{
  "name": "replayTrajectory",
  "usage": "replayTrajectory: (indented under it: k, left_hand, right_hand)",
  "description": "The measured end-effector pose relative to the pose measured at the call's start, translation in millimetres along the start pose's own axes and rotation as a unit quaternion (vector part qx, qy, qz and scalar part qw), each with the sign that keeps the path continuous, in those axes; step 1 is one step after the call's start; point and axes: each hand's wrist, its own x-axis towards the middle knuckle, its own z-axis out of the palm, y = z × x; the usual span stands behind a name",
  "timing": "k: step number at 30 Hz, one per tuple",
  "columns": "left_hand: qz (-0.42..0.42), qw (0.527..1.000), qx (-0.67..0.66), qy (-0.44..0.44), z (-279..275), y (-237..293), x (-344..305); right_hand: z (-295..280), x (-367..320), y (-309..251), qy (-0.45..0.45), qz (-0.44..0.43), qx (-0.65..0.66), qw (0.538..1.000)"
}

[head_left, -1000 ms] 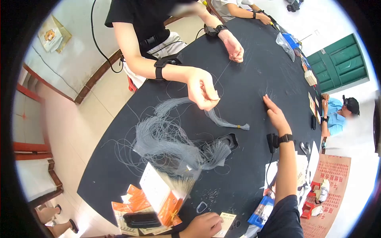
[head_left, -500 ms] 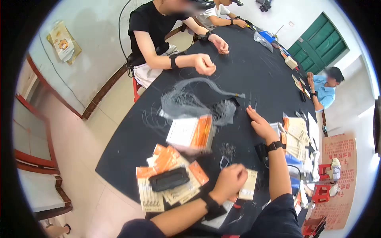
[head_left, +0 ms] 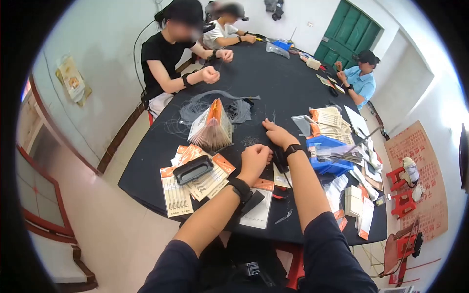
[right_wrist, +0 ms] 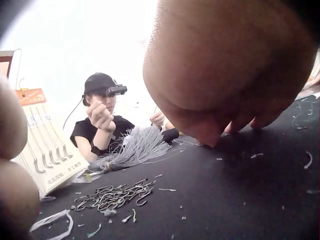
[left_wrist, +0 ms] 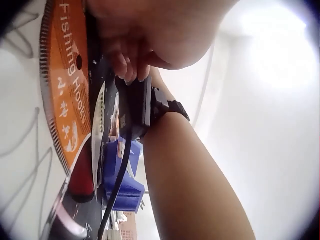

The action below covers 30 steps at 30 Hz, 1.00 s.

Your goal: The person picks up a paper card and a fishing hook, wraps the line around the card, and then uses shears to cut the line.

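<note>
My left hand [head_left: 255, 161] has curled fingers above the table, beside my right wrist; I cannot tell whether its hidden fingertips pinch anything. My right hand [head_left: 277, 134] reaches forward, fingers extended, its fingertips low at the tabletop near a few thin strands [head_left: 273, 117]. Close to both hands lies a small heap of metal fishhooks [right_wrist: 117, 195]. A bundle of grey fishing line [right_wrist: 140, 144] lies farther off. Near my left forearm, an orange-headed fishing hooks card [left_wrist: 67, 65] lies on the table.
Left of my hands, a block of hook cards [head_left: 211, 126] stands beside a black tray [head_left: 193, 170] on fanned cards. To the right are a blue bin [head_left: 328, 163] and more hook cards [head_left: 330, 122]. Across the black table [head_left: 273, 73], a person in black [head_left: 161, 61] handles line.
The head view has tilted up and back, bringing both my arms and more of the room into sight. My left hand is now closer to my right wrist; my right hand still reaches forward.
</note>
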Motion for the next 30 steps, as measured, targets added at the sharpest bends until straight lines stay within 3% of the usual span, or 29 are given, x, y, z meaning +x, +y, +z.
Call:
replayTrajectory:
  k: [18,23,26,30]
  left_hand:
    - [-0.043,0.997,-0.040,-0.049,-5.5,-4.9,5.0]
    - [-0.078,0.993,-0.087,-0.031,-7.5,2.8,6.6]
    - [-0.030,0.994,-0.096,-0.037,-13.0,13.8,8.0]
    - [0.076,0.993,0.078,-0.042,-20.5,23.6,13.5]
  right_hand:
    - [-33.4,-90.1,-14.9,-0.115,-0.002,0.150,0.982]
    - [-51.6,-108.0,-9.2,-0.017,-0.054,0.292,0.955]
    - [-64.8,-126.8,-22.2,0.026,-0.044,0.349,0.936]
    - [-84.5,-154.6,-43.3,0.071,-0.045,0.375,0.923]
